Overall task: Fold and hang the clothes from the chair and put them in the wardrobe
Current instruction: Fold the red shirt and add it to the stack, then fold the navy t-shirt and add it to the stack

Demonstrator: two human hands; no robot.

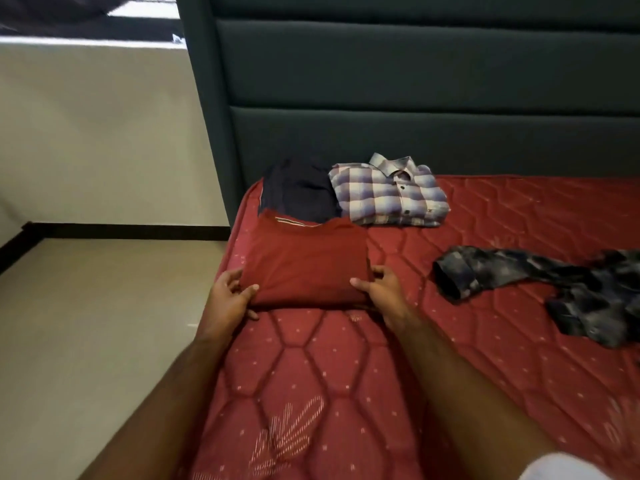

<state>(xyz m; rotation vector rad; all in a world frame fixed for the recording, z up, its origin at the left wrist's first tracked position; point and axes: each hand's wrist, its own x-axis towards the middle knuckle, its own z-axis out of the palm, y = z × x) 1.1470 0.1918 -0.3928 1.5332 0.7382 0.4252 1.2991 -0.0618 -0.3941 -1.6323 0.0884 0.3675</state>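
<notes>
On the red mattress (381, 375) by the headboard (415, 98), my folded checked shirt (388, 192) and a dark folded garment (301, 192) wait; the patterned one (571, 292) lies unfolded. I'm finishing the maroon T-shirt (304, 261): my left hand (230, 299) and right hand (382, 289) pinch its near corners, apparently lifting. Next, stack it squarely.

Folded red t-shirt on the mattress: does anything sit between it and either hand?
No. The left hand and right hand already grip the near corners of the folded red t-shirt. Its far edge overlaps the folded dark navy garment. No wardrobe is in view, so that path cannot be judged.
</notes>
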